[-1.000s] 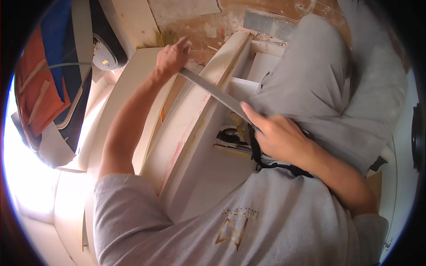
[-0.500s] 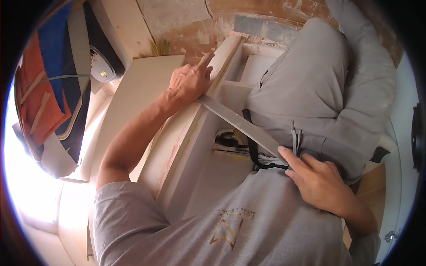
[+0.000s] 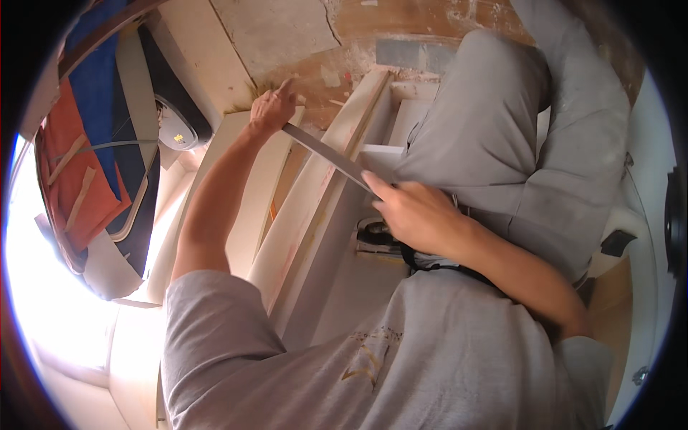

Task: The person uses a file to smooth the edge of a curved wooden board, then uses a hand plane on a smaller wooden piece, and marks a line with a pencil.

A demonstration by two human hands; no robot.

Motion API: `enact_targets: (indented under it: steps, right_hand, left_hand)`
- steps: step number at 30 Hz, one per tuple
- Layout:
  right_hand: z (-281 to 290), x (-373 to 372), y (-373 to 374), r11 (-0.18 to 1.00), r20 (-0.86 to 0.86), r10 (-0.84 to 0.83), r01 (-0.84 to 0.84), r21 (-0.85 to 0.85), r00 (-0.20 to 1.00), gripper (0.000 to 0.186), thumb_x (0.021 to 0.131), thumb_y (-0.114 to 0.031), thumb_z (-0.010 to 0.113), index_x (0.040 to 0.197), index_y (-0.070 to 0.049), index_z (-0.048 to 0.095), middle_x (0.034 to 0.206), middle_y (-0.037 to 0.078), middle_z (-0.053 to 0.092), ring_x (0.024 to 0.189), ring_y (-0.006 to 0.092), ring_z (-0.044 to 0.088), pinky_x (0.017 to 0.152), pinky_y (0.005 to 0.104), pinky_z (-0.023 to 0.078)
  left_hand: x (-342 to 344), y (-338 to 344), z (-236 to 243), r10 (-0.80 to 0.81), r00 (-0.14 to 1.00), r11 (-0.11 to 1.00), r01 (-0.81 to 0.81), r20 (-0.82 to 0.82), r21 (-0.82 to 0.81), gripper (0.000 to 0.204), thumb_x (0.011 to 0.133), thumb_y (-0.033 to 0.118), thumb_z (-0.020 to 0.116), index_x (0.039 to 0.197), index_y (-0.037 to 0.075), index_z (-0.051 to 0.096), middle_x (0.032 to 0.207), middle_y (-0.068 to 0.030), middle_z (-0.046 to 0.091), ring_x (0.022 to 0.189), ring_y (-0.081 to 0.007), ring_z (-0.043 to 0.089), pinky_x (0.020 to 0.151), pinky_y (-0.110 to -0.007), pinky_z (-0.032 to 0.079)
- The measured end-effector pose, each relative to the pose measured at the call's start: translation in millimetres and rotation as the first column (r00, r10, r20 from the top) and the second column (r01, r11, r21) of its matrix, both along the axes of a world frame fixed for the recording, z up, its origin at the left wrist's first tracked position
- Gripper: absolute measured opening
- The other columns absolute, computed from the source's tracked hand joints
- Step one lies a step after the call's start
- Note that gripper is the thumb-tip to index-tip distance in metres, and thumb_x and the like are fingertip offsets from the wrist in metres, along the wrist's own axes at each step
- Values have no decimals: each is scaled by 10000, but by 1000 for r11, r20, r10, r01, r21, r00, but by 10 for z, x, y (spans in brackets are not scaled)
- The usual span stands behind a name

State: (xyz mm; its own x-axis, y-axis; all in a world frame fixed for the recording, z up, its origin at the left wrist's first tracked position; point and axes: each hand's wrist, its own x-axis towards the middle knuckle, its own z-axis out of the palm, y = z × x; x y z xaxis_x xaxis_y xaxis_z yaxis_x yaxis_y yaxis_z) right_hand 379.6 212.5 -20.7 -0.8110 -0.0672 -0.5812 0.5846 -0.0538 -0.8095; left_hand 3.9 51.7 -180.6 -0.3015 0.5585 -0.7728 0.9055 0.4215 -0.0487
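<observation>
A long, flat grey metal file [image 3: 326, 154] slants across the pale top rail [image 3: 313, 208] of an open, box-like frame. My left hand [image 3: 274, 111] pinches its far end, with one finger pointing outward. Closer to my body, my right hand [image 3: 424, 213] is closed around the near end, with the forefinger stretched along it. The middle of the file lies over the rail, whose edge shows pinkish and yellowish marks. The part inside my right hand is hidden.
My bent legs [image 3: 494, 122] in grey trousers fill the right side. White compartments [image 3: 383, 150] lie below the rail, one with a dark coiled item [image 3: 374, 231]. A bristle brush tip [image 3: 261, 87] shows behind a cream panel [image 3: 247, 161]. Orange and blue cloth [image 3: 79, 154] is at far left.
Both hands have moved left with the file, the left one also farther away. My right hand has come from beside my waist up close to the rail.
</observation>
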Motion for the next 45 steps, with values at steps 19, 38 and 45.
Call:
enact_targets:
  steps: [19, 38, 45]
  right_hand:
    - [-380, -412, -130, 997, -16, 82, -82, 3, 996, 529, 1037, -102, 611, 1544, 24, 531, 884, 267, 730, 761, 454, 706, 723, 553, 580]
    - [-136, -249, 40, 996, 17, 73, -74, 51, 997, 534, 971, 0, 584, 1501, 64, 563, 836, 251, 746, 770, 427, 757, 678, 529, 607]
    - [-163, -220, 40, 998, 23, 59, -59, -18, 998, 505, 996, -43, 581, 1492, 49, 569, 906, 259, 746, 798, 454, 741, 739, 547, 606]
  left_hand:
    - [-208, -373, -130, 57, 993, 998, -55, -101, 29, 365, 1072, 323, 553, 1423, 232, 602, 996, -225, 787, 961, -479, 747, 869, -579, 594]
    - [114, -113, -218, 176, 983, 984, -174, -51, 47, 377, 1060, 344, 594, 1416, 221, 601, 989, -211, 795, 966, -466, 755, 871, -565, 599]
    - [71, -271, -248, 36, 998, 998, -38, -46, -52, 452, 1080, 369, 546, 1512, 239, 531, 1059, -266, 781, 1006, -488, 747, 892, -572, 597]
